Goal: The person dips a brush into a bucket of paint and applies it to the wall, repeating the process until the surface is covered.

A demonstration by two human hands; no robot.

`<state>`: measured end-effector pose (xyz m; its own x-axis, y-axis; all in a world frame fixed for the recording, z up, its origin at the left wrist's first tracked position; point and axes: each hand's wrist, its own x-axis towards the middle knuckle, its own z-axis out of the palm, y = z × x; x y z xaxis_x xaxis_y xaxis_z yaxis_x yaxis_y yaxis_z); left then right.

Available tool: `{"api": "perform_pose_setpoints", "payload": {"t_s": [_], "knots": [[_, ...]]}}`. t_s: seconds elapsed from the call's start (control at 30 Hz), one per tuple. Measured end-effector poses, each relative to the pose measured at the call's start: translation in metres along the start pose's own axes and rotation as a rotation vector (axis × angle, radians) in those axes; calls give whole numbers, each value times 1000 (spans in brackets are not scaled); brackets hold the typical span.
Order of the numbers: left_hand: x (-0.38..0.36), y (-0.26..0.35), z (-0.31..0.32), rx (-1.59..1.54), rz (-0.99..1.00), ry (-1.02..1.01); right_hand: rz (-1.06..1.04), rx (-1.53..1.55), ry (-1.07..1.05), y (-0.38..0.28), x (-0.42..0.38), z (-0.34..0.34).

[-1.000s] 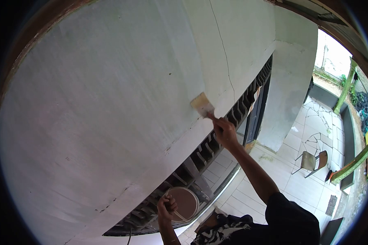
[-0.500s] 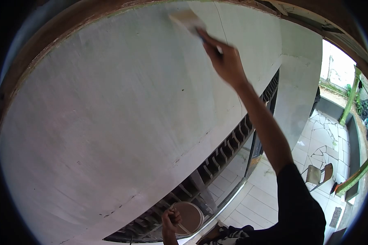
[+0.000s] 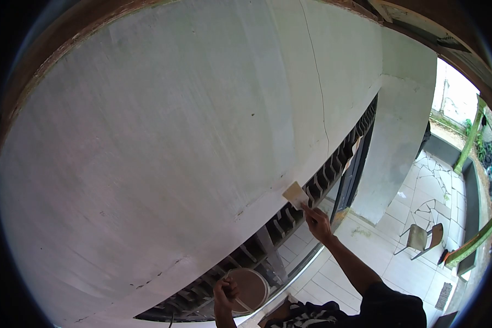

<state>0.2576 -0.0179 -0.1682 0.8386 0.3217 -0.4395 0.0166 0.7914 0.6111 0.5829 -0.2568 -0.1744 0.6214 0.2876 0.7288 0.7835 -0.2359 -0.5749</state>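
Observation:
My right hand (image 3: 317,221) grips a wide flat brush (image 3: 295,194) with pale bristles, which lies against the lower edge of the wall (image 3: 175,120), just above the dark slatted vent strip (image 3: 281,221). At the bottom centre my left hand (image 3: 226,292) is closed on the rim or handle of a round bucket (image 3: 250,290). A brownish-grey surface shows inside the bucket. The wall looks pale grey-green with faint streaks, and a thin crack runs down its right part.
A chair (image 3: 419,238) stands on the tiled floor (image 3: 388,262) at the lower right. Green posts (image 3: 470,136) line the right side. A wooden beam (image 3: 16,104) curves along the upper left. Glass panes (image 3: 306,240) lie below the vents.
My right hand has brought the brush down from the top of the wall to its lower edge by the vents. My left hand still holds the bucket in nearly the same place.

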Motion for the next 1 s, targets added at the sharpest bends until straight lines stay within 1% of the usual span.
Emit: {"api": "perform_pose_setpoints", "payload": {"t_s": [0.03,0.1,0.13,0.2,0.23,0.27,0.3,0.37,0.47,0.53,0.57,0.6,0.63,0.67,0.7,0.73,0.77,0.83,0.87,0.9,0.93,0.97,1.0], "knots": [[3,2,1,0,-3,-5,-5,2,5,-6,18,-4],[10,4,1,6,-6,-19,-368,6,250,-32,91,-19],[9,3,1,9,-15,-30,-224,-40,161,-62,134,-38],[5,2,5,6,-21,-30,-331,-20,266,-113,237,-68],[3,3,8,-8,-7,-34,-457,38,366,-128,290,-78],[1,4,10,-1,-14,-30,-456,82,409,-151,332,-90],[-2,4,10,-3,1,-16,-454,73,408,-171,361,-102],[-6,5,9,-8,15,4,-443,124,387,-188,397,-111],[-8,7,8,-21,26,15,-396,167,333,-170,398,-97],[-6,6,8,-16,20,3,-536,213,481,-132,367,-71],[-5,4,6,-19,19,4,-425,218,411,-108,333,-60],[-3,2,3,-12,7,-5,-314,138,335,-82,290,-49],[-2,1,2,-3,-6,-16,-240,12,295,-54,241,-37],[0,1,1,-4,-8,-18,-172,49,237,-26,188,-23],[1,1,1,0,-23,-15,-108,-9,156,11,134,-8],[1,0,1,4,-38,-13,-193,18,159,53,85,8],[4,0,0,3,-38,-19,-58,-50,58,37,49,-6],[8,2,-2,34,-57,1,-44,-19,88,30,34,-20],[12,5,2,37,-50,-8,-35,17,121,17,42,-27],[14,7,6,52,-62,-12,-148,-11,201,12,68,-32],[11,7,8,67,-86,-7,-248,-40,275,-13,109,-42],[10,6,10,73,-101,2,-139,-84,214,-53,141,-61],[10,6,13,69,-86,-1,-156,-29,231,-84,176,-74]]}}
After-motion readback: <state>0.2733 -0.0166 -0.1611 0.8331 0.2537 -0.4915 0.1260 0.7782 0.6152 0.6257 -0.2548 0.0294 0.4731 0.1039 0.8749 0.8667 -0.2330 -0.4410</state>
